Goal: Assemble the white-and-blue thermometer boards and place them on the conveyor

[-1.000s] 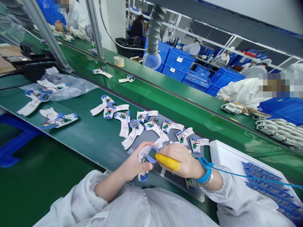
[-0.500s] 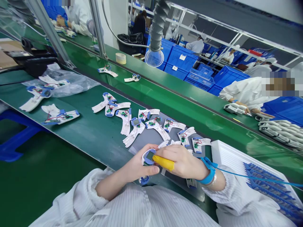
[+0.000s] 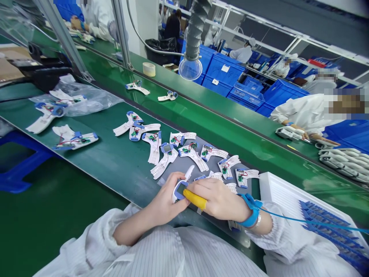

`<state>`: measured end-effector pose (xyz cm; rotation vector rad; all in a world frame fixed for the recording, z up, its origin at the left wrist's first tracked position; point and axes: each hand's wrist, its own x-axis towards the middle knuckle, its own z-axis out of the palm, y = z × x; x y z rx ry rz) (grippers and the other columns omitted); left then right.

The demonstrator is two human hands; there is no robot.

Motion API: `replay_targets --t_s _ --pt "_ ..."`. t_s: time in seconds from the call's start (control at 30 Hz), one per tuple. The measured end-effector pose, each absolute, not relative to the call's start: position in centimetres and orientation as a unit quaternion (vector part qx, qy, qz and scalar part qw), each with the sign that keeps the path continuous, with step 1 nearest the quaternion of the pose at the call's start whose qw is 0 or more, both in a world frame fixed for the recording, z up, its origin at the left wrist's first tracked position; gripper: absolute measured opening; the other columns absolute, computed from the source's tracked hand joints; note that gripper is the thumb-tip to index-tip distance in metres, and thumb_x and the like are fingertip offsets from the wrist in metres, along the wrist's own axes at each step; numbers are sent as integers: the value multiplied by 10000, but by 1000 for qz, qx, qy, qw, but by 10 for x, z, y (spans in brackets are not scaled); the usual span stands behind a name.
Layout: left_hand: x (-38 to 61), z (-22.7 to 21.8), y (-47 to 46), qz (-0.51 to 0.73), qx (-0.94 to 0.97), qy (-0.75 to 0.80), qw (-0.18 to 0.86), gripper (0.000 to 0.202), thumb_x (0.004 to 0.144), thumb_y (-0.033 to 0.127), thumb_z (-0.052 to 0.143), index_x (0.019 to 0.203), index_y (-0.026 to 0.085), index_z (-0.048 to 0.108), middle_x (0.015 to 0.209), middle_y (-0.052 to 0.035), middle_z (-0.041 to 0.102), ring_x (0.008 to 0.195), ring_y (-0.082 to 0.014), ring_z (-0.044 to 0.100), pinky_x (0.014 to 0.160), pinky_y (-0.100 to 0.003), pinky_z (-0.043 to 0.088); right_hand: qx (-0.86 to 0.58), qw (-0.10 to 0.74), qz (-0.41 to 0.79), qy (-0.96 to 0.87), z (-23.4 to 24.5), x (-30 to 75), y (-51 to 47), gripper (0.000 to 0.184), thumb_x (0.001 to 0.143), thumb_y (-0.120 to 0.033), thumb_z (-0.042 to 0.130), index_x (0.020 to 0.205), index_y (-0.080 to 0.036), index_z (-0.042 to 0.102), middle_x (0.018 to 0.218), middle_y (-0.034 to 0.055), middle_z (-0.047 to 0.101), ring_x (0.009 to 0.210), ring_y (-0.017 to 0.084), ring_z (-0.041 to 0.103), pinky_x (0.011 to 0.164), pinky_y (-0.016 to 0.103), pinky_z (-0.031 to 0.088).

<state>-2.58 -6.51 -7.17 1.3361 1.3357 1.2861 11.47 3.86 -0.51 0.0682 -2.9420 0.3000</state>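
My left hand (image 3: 165, 202) is closed round a white-and-blue thermometer shell (image 3: 180, 189) with a small grey screen, close in front of my body. Its white handle half points up and away from me. My right hand (image 3: 213, 196), a yellow cover on one finger and a blue strap at the wrist, is closed at the screen's right edge; its fingertips are partly hidden. Beyond my hands lie several similar half shells (image 3: 192, 154) with green circuit boards and red wires. One half shell (image 3: 165, 157) among them shows a grey screen.
A white tray (image 3: 276, 188) with rows of blue parts (image 3: 328, 223) stands at my right. A green conveyor belt (image 3: 201, 127) runs past the bench, carrying two half shells. A clear plastic bag (image 3: 98, 102) lies at left. A suction nozzle (image 3: 190, 69) hangs above; a co-worker (image 3: 300, 111) sits opposite.
The thermometer shell has turned in my hands, so its white handle now points away from me rather than down. My right hand has shifted slightly left. The belt's half shells have moved slightly right.
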Motion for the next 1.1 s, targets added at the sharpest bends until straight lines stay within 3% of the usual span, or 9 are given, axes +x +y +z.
replay_targets --t_s 0.4,0.63,0.73,0.87,0.97,1.03,1.1 --pt "-28 -82 -61 493 553 551 386 357 691 154 579 1019 188 443 1143 -108 448 1100 -240 448 941 -395 363 71 98 93 -988 -16 110 44 307 946 -174 291 881 -102 583 819 81 628 739 152 573 642 271 481" --pt "-30 -90 -57 484 520 571 411 272 765 231 524 1033 180 519 1007 -72 593 992 -219 540 877 -349 408 83 96 89 -988 -30 111 64 221 921 -237 409 937 -121 596 872 61 637 794 151 582 690 262 476" --pt "-33 -103 -54 487 425 608 461 235 803 330 496 967 179 568 852 -48 651 811 -195 598 741 -313 450 -44 88 67 -993 -45 107 92 331 894 -379 441 1061 -120 563 1017 108 606 911 194 572 773 312 470" --pt "-32 -123 -47 517 370 613 469 372 768 383 554 1065 175 473 747 -12 658 647 -165 608 644 -297 459 -297 -41 16 -954 -70 91 124 485 834 -427 514 1174 -83 483 1079 174 574 952 267 573 766 343 465" --pt "-27 -132 -38 556 356 603 447 441 770 389 558 1125 179 403 957 -80 665 845 -195 631 781 -339 452 -340 -74 18 -937 -79 78 136 403 815 -319 544 1131 -70 512 961 169 619 844 265 611 704 323 465" --pt "-25 -132 -33 570 358 609 418 451 769 391 560 1140 183 409 1196 -134 562 1119 -219 519 948 -371 356 -346 -54 19 -936 -76 75 139 360 837 -268 497 1142 -77 508 951 161 625 835 250 614 709 315 460" --pt "-28 -126 -29 597 346 606 395 473 765 423 559 1151 183 429 1325 -138 447 1261 -223 370 1037 -374 245 -340 -28 26 -939 -65 79 137 409 856 -283 471 1223 -107 440 1018 137 615 875 225 604 739 304 457"
